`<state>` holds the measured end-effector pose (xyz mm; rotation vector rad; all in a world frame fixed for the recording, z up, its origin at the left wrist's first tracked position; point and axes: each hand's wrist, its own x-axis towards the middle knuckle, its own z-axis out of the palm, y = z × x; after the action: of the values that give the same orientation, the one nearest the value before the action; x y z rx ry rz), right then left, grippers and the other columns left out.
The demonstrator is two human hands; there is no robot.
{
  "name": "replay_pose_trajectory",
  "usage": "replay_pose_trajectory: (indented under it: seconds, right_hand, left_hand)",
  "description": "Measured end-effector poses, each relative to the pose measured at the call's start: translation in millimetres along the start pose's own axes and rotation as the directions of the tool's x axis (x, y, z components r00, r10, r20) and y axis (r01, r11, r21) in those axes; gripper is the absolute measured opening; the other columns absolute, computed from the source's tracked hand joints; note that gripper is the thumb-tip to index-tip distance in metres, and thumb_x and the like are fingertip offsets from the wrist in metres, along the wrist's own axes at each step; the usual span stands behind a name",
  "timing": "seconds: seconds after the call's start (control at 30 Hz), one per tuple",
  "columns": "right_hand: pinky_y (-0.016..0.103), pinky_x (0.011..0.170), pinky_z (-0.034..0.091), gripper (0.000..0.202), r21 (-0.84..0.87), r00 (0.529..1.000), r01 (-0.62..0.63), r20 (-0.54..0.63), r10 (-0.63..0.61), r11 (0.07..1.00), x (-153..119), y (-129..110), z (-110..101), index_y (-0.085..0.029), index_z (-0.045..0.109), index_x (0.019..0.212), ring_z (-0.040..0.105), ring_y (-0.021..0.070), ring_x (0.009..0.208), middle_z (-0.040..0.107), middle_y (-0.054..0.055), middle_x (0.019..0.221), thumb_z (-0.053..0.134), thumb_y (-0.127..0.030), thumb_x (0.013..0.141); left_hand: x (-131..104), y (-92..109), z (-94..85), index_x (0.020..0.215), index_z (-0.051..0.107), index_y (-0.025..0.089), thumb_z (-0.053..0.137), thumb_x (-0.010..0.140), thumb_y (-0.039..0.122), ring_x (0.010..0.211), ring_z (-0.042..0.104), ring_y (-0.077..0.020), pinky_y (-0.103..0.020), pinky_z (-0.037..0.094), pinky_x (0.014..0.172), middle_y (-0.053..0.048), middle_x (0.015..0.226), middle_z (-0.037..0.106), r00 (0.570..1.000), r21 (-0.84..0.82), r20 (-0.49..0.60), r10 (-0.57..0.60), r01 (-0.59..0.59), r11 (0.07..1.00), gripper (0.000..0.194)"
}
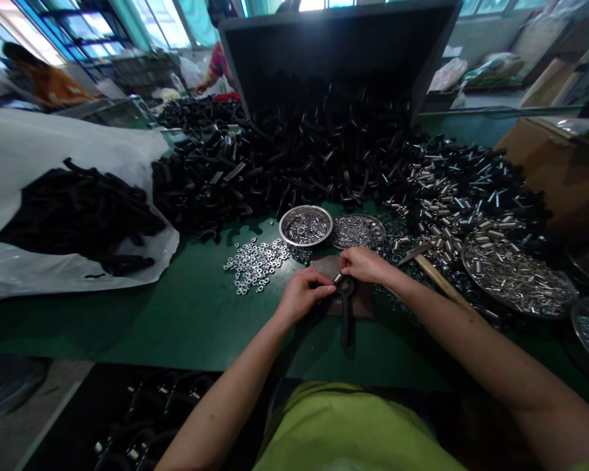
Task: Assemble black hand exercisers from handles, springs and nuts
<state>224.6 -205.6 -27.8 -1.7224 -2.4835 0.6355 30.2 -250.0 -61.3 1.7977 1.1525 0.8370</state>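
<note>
Both my hands meet over a brown pad on the green table. My left hand (304, 294) pinches the lower left end of a small silver cylinder (338, 278). At its upper right end, the fingers of my right hand (363, 264) are closed on it too. Just below the fingers lies a black part (346, 314) with a rounded head and a handle pointing toward me. The brown pad (364, 302) shows around its head. Loose silver nuts (258, 263) are spread left of my hands.
A metal bowl (305, 226) and a plate of small parts (357, 231) stand beyond my hands. A wooden-handled hammer (442, 281) and a tray of silver pieces (517, 271) are right. Black parts (294, 157) are heaped behind; a white bag (78, 268) is left.
</note>
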Motion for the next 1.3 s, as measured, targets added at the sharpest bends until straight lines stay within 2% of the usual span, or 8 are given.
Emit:
replay_pose_trajectory:
  seconds: [0.33, 0.53, 0.7, 0.8, 0.9, 1.1, 1.2, 1.3]
  right_hand:
    - [0.027, 0.064, 0.038, 0.012, -0.095, 0.999, -0.022, -0.033, 0.019, 0.995, -7.0, -10.7, 3.4, -0.021, 0.066, 0.081, 0.062, 0.0214, 0.084, 0.069, 0.005, 0.087, 0.055, -0.019, 0.076]
    - [0.026, 0.08, 0.042, 0.031, -0.045, 0.986, -0.007, -0.165, 0.0, 0.999, -38.7, 9.5, 9.5, -0.024, 0.056, 0.116, 0.057, 0.0176, 0.099, 0.063, 0.004, 0.11, 0.052, -0.023, 0.085]
    - [0.035, 0.078, 0.045, 0.029, -0.235, 0.866, -0.339, -0.456, 0.204, 0.911, -101.3, 67.5, 2.3, -0.019, 0.056, 0.115, 0.055, 0.0261, 0.101, 0.061, 0.011, 0.106, 0.047, -0.03, 0.089]
    - [0.034, 0.059, 0.044, 0.034, -0.355, 0.814, -0.55, -0.428, 0.392, 0.756, -132.6, 96.5, 8.3, -0.02, 0.055, 0.115, 0.058, 0.0284, 0.085, 0.061, 0.013, 0.093, 0.043, -0.039, 0.09]
    - [0.033, 0.057, 0.042, 0.034, -0.354, 0.806, -0.575, -0.398, 0.438, 0.737, -146.3, 107.6, 19.8, -0.019, 0.052, 0.118, 0.06, 0.0264, 0.08, 0.062, 0.011, 0.088, 0.037, -0.037, 0.092]
    - [0.036, 0.059, 0.045, 0.042, -0.176, 0.741, -0.589, -0.508, 0.44, 0.789, -145.2, 99.7, 18.9, -0.018, 0.051, 0.125, 0.061, 0.0274, 0.078, 0.061, 0.017, 0.098, 0.03, -0.035, 0.093]
    - [0.032, 0.058, 0.048, 0.045, 0.172, 0.805, -0.383, -0.42, 0.419, 0.908, -137.7, 82.4, 13.7, -0.023, 0.044, 0.133, 0.062, 0.0207, 0.069, 0.064, 0.009, 0.089, 0.028, -0.039, 0.094]
    - [0.028, 0.053, 0.05, 0.049, 0.445, 0.895, -0.164, -0.308, 0.323, 0.88, -125.2, 47.8, 12.4, -0.024, 0.035, 0.14, 0.059, 0.0149, 0.057, 0.064, 0.002, 0.077, 0.023, -0.039, 0.095]
  left_hand:
    - [13.6, -13.9, 21.3, 0.071, 0.072, 0.022, 0.078, 0.063, 0.03, 0.085, 0.058, -0.0169, -0.028, 0.041, 0.082, 0.0, 0.082, 0.067, 0.995, 0.131, 0.071, -0.069, 0.059, 0.99, 0.013]
    - [20.8, -12.1, 22.4, 0.073, 0.071, 0.021, 0.076, 0.061, 0.033, 0.074, 0.059, -0.0143, -0.025, 0.043, 0.073, 0.002, 0.075, 0.066, 0.96, 0.118, 0.136, -0.244, 0.229, 0.966, 0.018]
    - [27.4, -10.9, 22.5, 0.07, 0.069, 0.02, 0.078, 0.058, 0.03, 0.067, 0.058, -0.0113, -0.023, 0.043, 0.072, 0.004, 0.068, 0.065, 0.942, 0.099, 0.176, -0.285, 0.271, 0.957, 0.018]
    - [27.1, -10.2, 21.1, 0.07, 0.069, 0.019, 0.077, 0.059, 0.029, 0.066, 0.058, -0.0107, -0.023, 0.043, 0.074, 0.004, 0.067, 0.065, 0.94, 0.086, 0.185, -0.288, 0.277, 0.957, 0.017]
    - [25.0, -9.3, 19.4, 0.071, 0.069, 0.019, 0.077, 0.06, 0.03, 0.069, 0.059, -0.0114, -0.024, 0.043, 0.075, 0.004, 0.069, 0.067, 0.94, 0.081, 0.18, -0.29, 0.28, 0.957, 0.017]
    - [23.9, -10.2, 17.5, 0.07, 0.07, 0.02, 0.078, 0.057, 0.03, 0.071, 0.06, -0.0133, -0.025, 0.044, 0.075, 0.003, 0.07, 0.068, 0.94, 0.084, 0.174, -0.293, 0.282, 0.956, 0.018]
    - [25.8, -11.4, 17.7, 0.069, 0.07, 0.02, 0.078, 0.057, 0.029, 0.069, 0.06, -0.0134, -0.025, 0.045, 0.074, 0.003, 0.069, 0.068, 0.938, 0.088, 0.181, -0.294, 0.283, 0.955, 0.017]
    - [29.3, -11.8, 18.3, 0.068, 0.07, 0.02, 0.078, 0.057, 0.03, 0.067, 0.06, -0.0132, -0.026, 0.045, 0.072, 0.003, 0.067, 0.067, 0.934, 0.095, 0.193, -0.3, 0.286, 0.953, 0.017]
